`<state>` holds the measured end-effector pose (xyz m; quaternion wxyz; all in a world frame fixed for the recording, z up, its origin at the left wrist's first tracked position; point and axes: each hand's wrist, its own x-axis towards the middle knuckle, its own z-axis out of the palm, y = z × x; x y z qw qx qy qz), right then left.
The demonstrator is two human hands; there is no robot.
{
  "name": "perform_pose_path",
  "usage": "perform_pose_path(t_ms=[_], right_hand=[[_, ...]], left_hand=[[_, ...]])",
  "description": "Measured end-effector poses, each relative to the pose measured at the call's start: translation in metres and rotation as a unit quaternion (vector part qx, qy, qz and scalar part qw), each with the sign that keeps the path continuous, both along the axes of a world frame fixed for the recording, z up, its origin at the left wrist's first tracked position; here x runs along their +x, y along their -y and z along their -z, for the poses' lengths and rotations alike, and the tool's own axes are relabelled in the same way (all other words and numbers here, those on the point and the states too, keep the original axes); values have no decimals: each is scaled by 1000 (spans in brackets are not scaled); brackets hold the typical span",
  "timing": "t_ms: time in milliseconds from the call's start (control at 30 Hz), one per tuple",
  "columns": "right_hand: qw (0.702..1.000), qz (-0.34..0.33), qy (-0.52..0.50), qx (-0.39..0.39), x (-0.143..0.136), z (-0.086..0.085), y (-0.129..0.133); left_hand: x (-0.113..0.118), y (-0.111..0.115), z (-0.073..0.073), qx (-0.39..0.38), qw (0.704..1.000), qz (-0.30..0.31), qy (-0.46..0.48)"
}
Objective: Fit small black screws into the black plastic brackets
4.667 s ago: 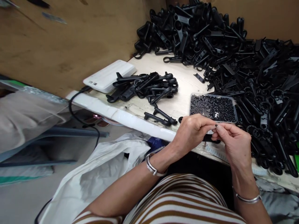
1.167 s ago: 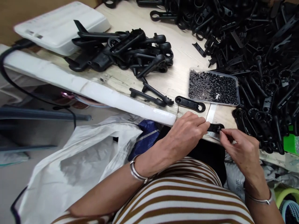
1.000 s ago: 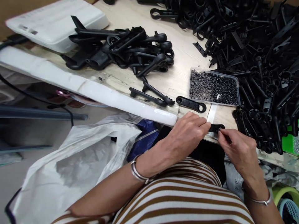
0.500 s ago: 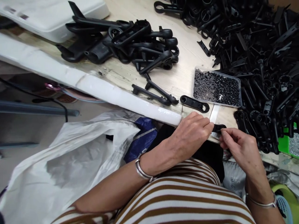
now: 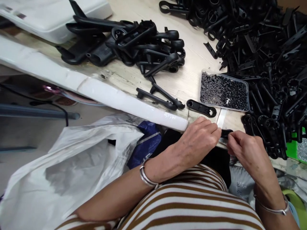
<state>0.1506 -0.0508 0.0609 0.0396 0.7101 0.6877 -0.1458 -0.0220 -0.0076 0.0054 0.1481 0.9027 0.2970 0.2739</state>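
Observation:
Closed around one end of a black plastic part [image 5: 225,133] is my left hand [image 5: 200,135], at the table's front edge. The fingers of my right hand [image 5: 242,147] are pinched together at the part's other end; whatever they hold is hidden. Just beyond my left hand lies a similar black part [image 5: 201,108] with a ring at its end. Behind it stands a clear tray [image 5: 224,91] filled with small springs and tiny black pieces. Two slim black parts [image 5: 157,98] lie to the left.
Black parts are piled [image 5: 141,43] at the back left and heaped [image 5: 261,48] at the right. A white case [image 5: 57,19] is at the upper left. White padding [image 5: 107,92] lines the table edge, above a white bag [image 5: 79,172]. A green container [image 5: 291,147] sits far right.
My right fingers have curled in more tightly at the part's end. The view has shifted slightly; the objects on the table look unmoved.

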Motion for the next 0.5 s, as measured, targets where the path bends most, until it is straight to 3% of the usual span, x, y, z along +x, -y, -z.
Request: perform_pose_path(t_ms=[167, 267, 333, 400, 500], right_hand=[[969, -87, 228, 36, -29, -2, 0], [970, -74, 231, 28, -33, -1, -5], [991, -35, 131, 20, -22, 1, -6], [998, 36, -42, 5, -5, 5, -3], [945, 170, -276, 38, 15, 13, 7]], left_hand=[[0, 0, 0, 9, 1000, 2, 6], [1, -2, 2, 11, 1000, 1, 6], [1, -3, 4, 9, 1000, -2, 15], [2, -2, 7, 7, 999, -9, 34], [3, 1, 10, 11, 997, -27, 76]])
